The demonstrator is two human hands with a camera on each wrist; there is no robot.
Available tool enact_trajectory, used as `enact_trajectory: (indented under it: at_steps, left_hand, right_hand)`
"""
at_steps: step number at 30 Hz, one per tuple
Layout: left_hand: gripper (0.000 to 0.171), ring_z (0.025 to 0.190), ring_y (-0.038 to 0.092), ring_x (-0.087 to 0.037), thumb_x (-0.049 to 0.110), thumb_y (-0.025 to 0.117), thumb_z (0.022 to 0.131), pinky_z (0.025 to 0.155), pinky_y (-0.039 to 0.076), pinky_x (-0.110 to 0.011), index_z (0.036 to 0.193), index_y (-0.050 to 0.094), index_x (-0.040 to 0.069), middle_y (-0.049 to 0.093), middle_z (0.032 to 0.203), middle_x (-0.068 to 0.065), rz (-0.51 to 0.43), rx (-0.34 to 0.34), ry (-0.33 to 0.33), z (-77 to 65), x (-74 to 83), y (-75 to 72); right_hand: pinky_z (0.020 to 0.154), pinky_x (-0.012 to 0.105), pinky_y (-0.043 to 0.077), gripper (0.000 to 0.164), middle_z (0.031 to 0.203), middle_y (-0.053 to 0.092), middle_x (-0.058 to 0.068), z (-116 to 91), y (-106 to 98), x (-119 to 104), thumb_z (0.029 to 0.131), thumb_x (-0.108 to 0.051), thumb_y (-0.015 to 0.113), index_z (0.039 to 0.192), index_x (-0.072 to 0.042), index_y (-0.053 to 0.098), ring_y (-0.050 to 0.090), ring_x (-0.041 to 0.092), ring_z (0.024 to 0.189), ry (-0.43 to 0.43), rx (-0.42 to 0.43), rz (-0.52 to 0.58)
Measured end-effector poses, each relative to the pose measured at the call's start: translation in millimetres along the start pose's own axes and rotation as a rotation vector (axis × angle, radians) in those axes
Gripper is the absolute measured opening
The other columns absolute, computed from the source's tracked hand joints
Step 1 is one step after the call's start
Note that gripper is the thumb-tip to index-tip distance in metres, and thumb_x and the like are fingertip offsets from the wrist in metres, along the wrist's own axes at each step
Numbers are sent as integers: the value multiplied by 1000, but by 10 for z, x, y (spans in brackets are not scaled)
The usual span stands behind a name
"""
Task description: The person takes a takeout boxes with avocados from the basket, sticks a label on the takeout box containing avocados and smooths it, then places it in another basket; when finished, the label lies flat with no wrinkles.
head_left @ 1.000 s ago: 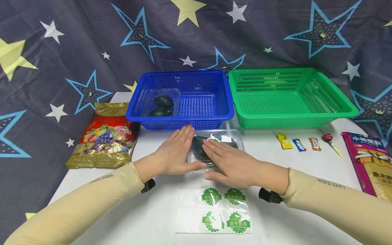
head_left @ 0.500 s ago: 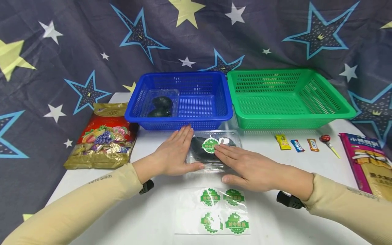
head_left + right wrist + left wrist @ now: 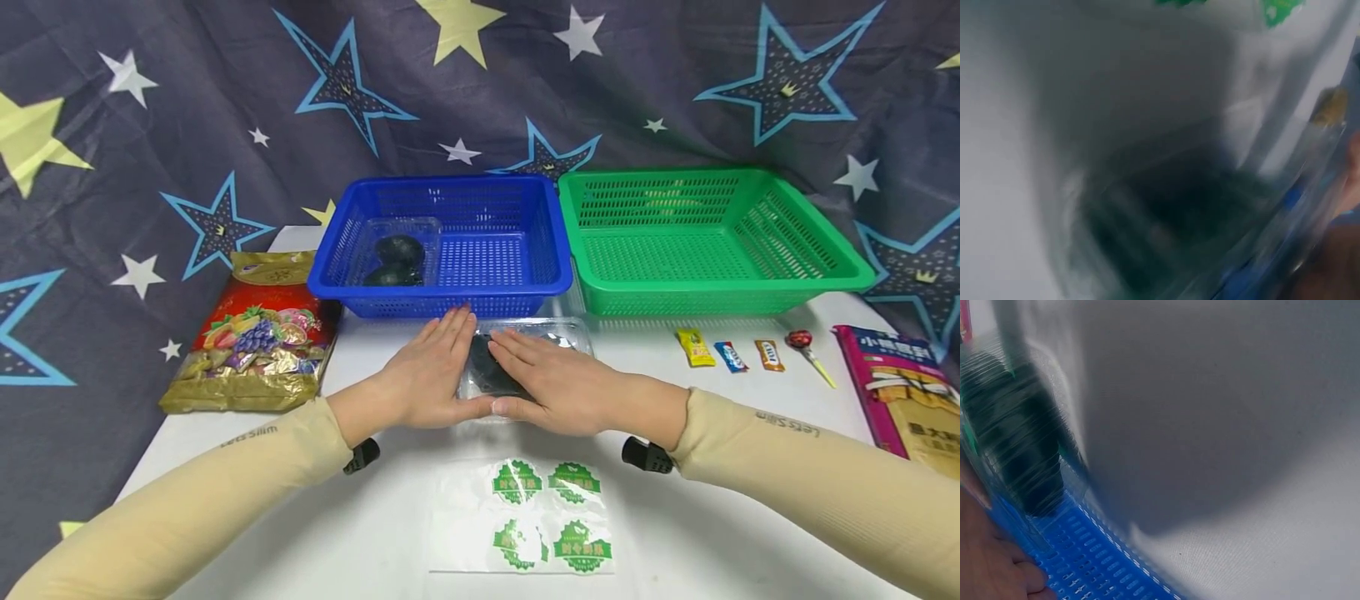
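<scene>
A clear plastic box [image 3: 543,323] with dark green produce [image 3: 486,373] inside sits on the white bench [image 3: 375,517], just in front of a blue basket [image 3: 442,291]. The person's left hand [image 3: 435,375] lies along the box's left side, its fingers straight and unclenched, pointing toward the basket. The right hand [image 3: 558,379] rests flat across the lid, its fingers also straight rather than curled in a grasp. The two thumbs meet at the box's near edge. The right wrist view is blurred.

Nearer the person lies a sheet [image 3: 461,517] bearing four green stickers [image 3: 517,482]. Inside the blue basket, on its left side, is another clear box [image 3: 431,242] with two dark pieces of produce. A green basket [image 3: 712,284] stands to the right. A red and gold bag [image 3: 258,337] lies left of the blue basket; on the right are three wrapped candies [image 3: 731,357], a lollipop [image 3: 800,338] and a purple bag [image 3: 900,383]. Behind hangs a star-patterned cloth [image 3: 225,100].
</scene>
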State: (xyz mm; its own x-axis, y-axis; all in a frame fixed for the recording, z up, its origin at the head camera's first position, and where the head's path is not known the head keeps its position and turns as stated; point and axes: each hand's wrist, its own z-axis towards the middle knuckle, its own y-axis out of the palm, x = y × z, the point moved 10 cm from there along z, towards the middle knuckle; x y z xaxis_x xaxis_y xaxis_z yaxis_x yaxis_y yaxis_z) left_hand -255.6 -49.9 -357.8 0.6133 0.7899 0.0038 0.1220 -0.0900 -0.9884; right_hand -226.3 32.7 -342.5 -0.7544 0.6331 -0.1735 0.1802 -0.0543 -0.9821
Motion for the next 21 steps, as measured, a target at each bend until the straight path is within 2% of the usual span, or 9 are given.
enact_trajectory:
  at_steps: [3, 7, 13, 21]
  left_hand:
    - [114, 145, 2, -32, 83, 24, 81, 116, 11, -44, 150, 4, -5, 0, 157, -22, 5, 1, -2, 1, 3, -4]
    - [114, 145, 3, -32, 83, 24, 81, 116, 11, -44, 150, 5, -6, 1, 157, -23, 9, 6, -4, 7, 14, -9]
    - [116, 145, 6, -33, 84, 25, 81, 116, 11, -43, 150, 6, -7, 6, 156, -24, -11, 22, -12, 8, 21, -22]
    - [114, 145, 6, -33, 82, 30, 82, 116, 10, -43, 149, 7, -7, 7, 156, -24, -17, 18, -19, -1, 18, -25]
  right_hand:
    - [115, 44, 17, 85, 157, 12, 17, 27, 32, -37, 96, -65, 19, 150, 1, 18, 9, 30, 145, 18, -20, 12]
    - [116, 42, 15, 84, 157, 11, 17, -6, 47, -66, 96, -64, 21, 150, 1, 17, 8, 29, 145, 5, -27, -39]
    - [115, 43, 19, 80, 156, 17, 17, -190, 3, -25, 98, -59, 30, 149, 1, 22, 14, 29, 144, -33, 15, -111]
    - [114, 44, 23, 80, 155, 23, 17, -406, -19, 84, 97, -59, 35, 148, 2, 28, 20, 30, 143, -30, 68, -159]
